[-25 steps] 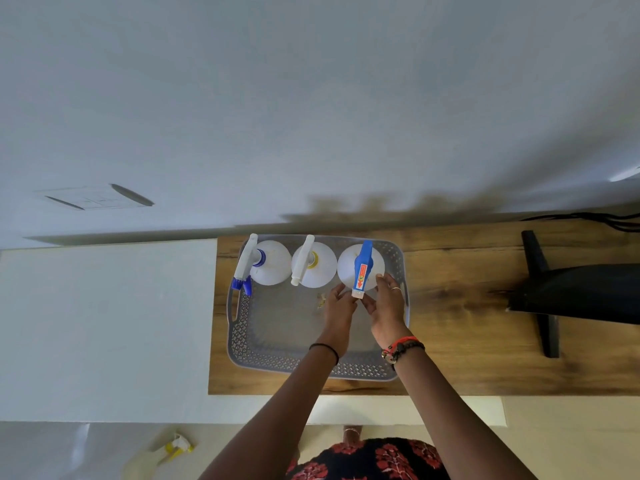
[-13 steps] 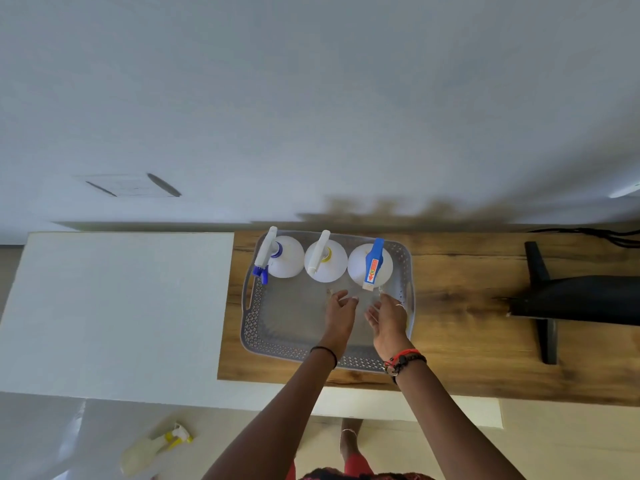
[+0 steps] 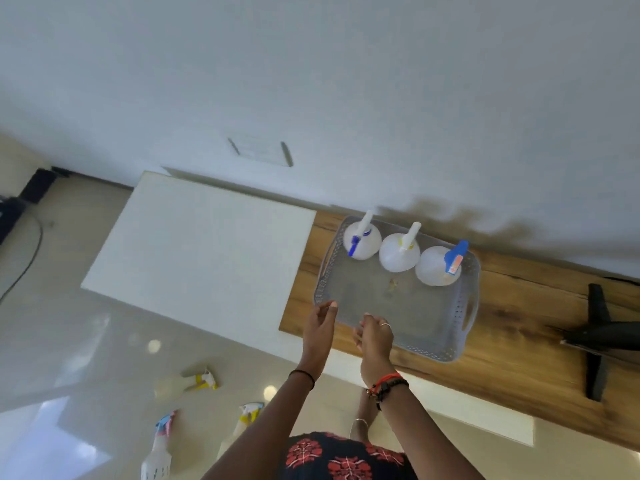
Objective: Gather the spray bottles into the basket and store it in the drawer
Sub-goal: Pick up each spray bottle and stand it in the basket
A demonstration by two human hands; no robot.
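Observation:
A grey perforated basket (image 3: 464,317) sits on the wooden top. Three white spray bottles stand along its far wall: one with a blue trigger (image 3: 360,239), one with a yellow collar (image 3: 398,252), one with a blue head (image 3: 438,266). My left hand (image 3: 320,323) hovers at the basket's near left corner, fingers apart, holding nothing. Just beside it, my right hand (image 3: 374,332) is over the near rim, fingers loosely curled and empty. Three more spray bottles lie on the floor: a yellow-trigger one (image 3: 183,382), a blue and pink one (image 3: 157,452), another yellow one (image 3: 242,420).
The wooden top (image 3: 519,327) runs rightward along the wall. A white cabinet top (image 3: 201,251) adjoins it on the left. A black stand (image 3: 599,337) rests at the right. A cable (image 3: 24,258) lies on the shiny floor at far left.
Both hands let go of the blue-headed bottle and pulled back toward the basket's near left rim. My view swung left and down, bringing the floor bottles into sight.

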